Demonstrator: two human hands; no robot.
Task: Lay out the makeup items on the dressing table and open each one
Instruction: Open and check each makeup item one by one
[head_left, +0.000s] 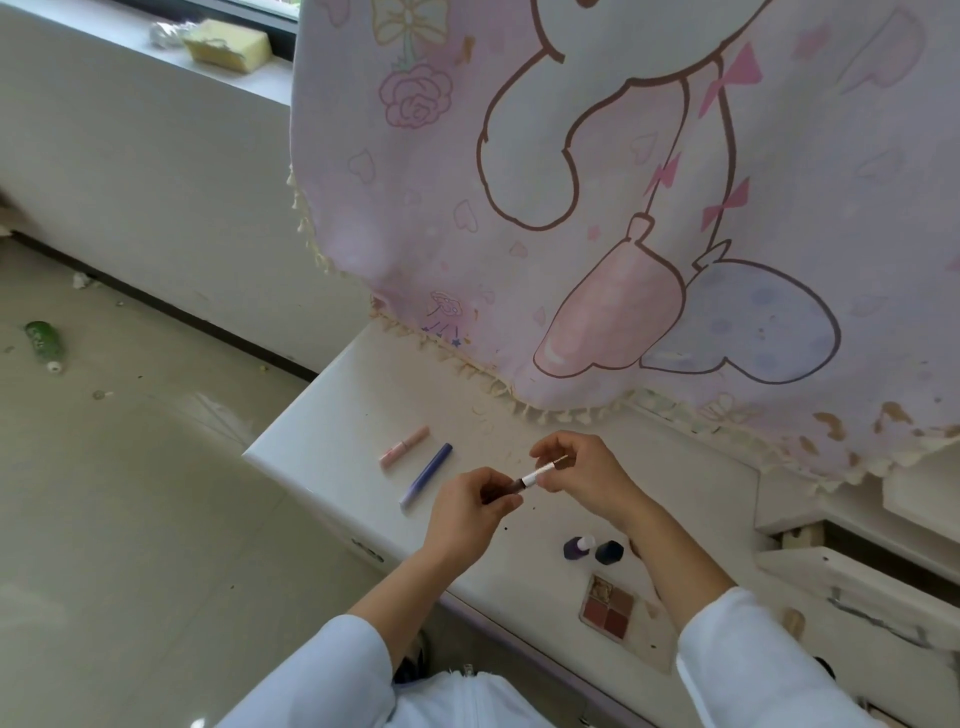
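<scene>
Above the white dressing table (332, 431), both hands hold one slim lip gloss (529, 479). My left hand (470, 512) grips its dark tube end. My right hand (582, 467) pinches its white cap end, and a thin pale stick shows past those fingers. On the table to the left lie a pink tube (404, 447) and a blue-purple tube (426, 475), both capped. Nearer me sit a small purple bottle (577, 548), a dark cap (609, 552) beside it, and an opened eyeshadow palette (607, 607).
A pink cartoon cloth (597, 208) with a tasselled edge hangs over the table's back. Open drawers (852, 587) stick out at the right. A green bottle (44, 343) lies on the tiled floor at left. A yellow sponge (228, 44) rests on the window sill.
</scene>
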